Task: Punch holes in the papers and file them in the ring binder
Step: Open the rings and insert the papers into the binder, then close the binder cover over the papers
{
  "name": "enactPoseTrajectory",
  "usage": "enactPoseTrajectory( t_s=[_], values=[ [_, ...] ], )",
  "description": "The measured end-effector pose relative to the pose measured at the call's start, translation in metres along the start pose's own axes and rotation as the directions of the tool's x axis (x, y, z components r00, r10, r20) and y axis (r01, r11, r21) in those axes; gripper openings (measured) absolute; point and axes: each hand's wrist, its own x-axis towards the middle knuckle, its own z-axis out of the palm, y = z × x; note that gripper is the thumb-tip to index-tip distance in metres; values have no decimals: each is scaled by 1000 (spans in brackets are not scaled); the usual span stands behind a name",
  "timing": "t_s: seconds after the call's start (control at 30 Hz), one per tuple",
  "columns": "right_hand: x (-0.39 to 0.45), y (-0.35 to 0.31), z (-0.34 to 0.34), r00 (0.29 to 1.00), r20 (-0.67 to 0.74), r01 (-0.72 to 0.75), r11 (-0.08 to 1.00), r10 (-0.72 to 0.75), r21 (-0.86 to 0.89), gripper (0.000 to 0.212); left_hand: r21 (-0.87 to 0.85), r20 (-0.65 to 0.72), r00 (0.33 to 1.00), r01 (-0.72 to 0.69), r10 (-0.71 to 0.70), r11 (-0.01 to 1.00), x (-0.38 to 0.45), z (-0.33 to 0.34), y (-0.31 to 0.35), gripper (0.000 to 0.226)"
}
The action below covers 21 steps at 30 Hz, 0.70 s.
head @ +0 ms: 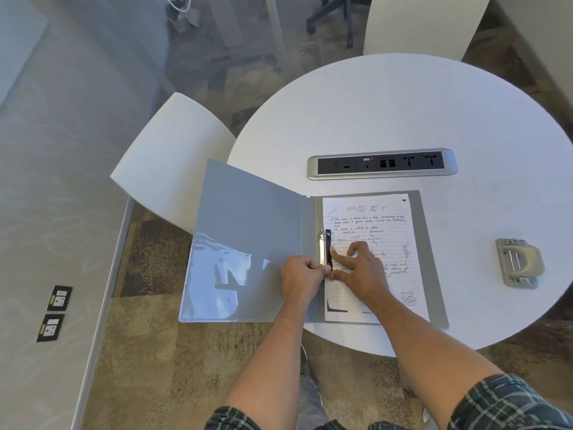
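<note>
A grey ring binder (248, 243) lies open on the round white table (403, 113), its left cover hanging over the table edge. Handwritten lined papers (384, 218) rest on the binder's right half, against the metal ring mechanism (324, 246). My left hand (302, 274) pinches the lower end of the ring mechanism. My right hand (361, 271) presses on the papers beside the rings, thumb and forefinger touching the mechanism. A grey hole punch (517, 262) stands on the table to the right, apart from both hands.
A power and data socket strip (381, 163) is set into the table behind the binder. White chairs stand at the left (167, 156) and far side (418, 23). A wall with sockets (55, 311) runs along the left.
</note>
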Motion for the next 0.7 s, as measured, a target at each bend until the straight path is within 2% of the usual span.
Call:
enactPoseTrajectory(
  t_s=[0.27,0.37,0.47,0.57,0.63,0.7],
  values=[
    [4,-7,-11,994,110,3,995,8,-101,59,119,-10,1000,-7,8,993,-11,-7,16,29],
    [5,-7,-15,988,155,28,987,-3,-157,63,243,75,997,-44,26,969,-21,-13,27,19],
    [7,-7,-18,981,193,57,976,-16,-208,66,368,153,982,-162,113,916,-37,-26,35,30],
    [8,-8,-21,973,230,60,971,-5,-233,72,533,-10,957,-241,291,811,-52,-58,40,66],
    [6,-9,-24,968,251,78,962,-11,-261,74,631,-176,921,-166,348,758,-53,-91,45,85],
    [2,-11,-28,963,270,105,953,-25,-283,75,646,-308,911,-12,275,763,-45,-130,47,102]
  ],
)
